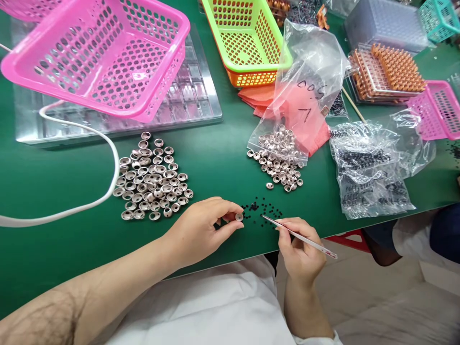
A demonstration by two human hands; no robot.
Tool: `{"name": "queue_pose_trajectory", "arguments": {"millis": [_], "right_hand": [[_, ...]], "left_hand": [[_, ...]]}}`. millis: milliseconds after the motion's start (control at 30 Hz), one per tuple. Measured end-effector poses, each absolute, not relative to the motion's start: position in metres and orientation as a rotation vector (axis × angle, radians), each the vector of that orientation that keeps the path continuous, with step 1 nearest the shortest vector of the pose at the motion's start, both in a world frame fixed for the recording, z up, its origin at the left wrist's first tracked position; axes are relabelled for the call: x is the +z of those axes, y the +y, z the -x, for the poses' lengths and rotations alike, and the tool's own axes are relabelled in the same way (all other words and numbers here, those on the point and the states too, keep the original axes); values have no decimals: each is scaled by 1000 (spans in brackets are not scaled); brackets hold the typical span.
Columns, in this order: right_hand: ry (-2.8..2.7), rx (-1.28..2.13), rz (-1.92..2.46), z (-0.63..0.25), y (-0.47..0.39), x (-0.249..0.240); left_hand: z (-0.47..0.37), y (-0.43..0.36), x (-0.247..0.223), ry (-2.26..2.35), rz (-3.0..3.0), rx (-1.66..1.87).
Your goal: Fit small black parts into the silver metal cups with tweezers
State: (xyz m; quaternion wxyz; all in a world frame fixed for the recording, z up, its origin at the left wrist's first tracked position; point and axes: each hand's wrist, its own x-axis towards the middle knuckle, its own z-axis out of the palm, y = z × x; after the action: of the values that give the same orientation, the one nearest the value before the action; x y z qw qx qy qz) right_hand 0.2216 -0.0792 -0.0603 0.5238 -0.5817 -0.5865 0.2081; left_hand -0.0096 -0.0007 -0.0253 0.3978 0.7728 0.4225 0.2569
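Left hand (206, 223) pinches ring (239, 217), just beside black bits (254, 206) on table (215, 163). Right hand (304, 249) clamped on tweezers (298, 235); whether squeezed together, I cannot tell. I judge step is picking one bit; next move calls for light, steady pinch. Ring looks metallic, round, hollow; bits tiny.

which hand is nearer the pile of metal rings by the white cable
Left. The left hand is just beside the ring pile; the right hand, holding tweezers, is farther off, near the black pieces.
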Motion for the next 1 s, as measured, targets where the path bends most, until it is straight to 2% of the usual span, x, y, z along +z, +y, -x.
{"name": "queue_pose_trajectory", "arguments": {"millis": [367, 567, 1000], "right_hand": [[-1447, 393, 1357, -222, -80, -62], [-1374, 464, 1305, -213, -81, -47], [-1774, 544, 1132, -204, -67, -30]], "left_hand": [[9, 0, -24, 1058, -1963, 658], [9, -3, -25, 1003, -1975, 676], [7, -7, -27, 980, -2084, 752]]}}
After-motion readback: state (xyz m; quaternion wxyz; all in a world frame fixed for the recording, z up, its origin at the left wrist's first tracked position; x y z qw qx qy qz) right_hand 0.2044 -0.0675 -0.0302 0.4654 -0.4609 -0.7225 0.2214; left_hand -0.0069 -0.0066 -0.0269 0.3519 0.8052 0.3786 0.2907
